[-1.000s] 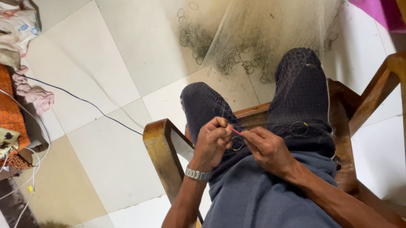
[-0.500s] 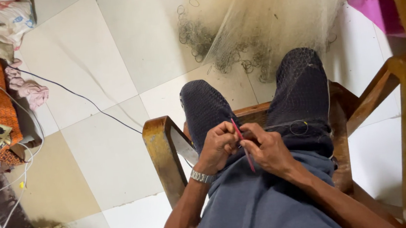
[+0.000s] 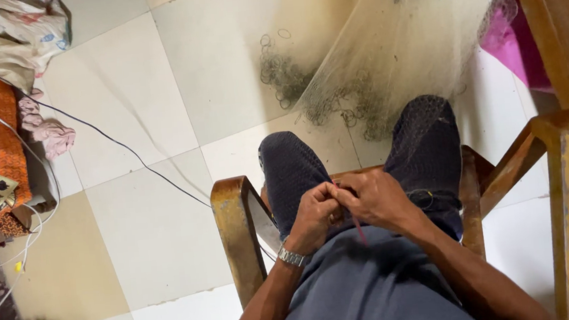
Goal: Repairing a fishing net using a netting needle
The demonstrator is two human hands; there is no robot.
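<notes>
Hands meet over the lap: left hand (image 3: 314,213) pinches the fishing net (image 3: 392,61), which spreads toward twelve o'clock over both knees; right hand (image 3: 374,199) grips a red netting needle (image 3: 358,228). Best keep mesh taut, knots snug.

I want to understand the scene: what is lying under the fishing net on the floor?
Under the fishing net pale floor tiles show through, with small dark rings along its edge. What its far folds cover cannot be seen.

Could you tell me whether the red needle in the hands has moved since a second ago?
Yes. The red needle now points down toward the lap, no longer up-left past the left hand, judged against the knees.
</notes>
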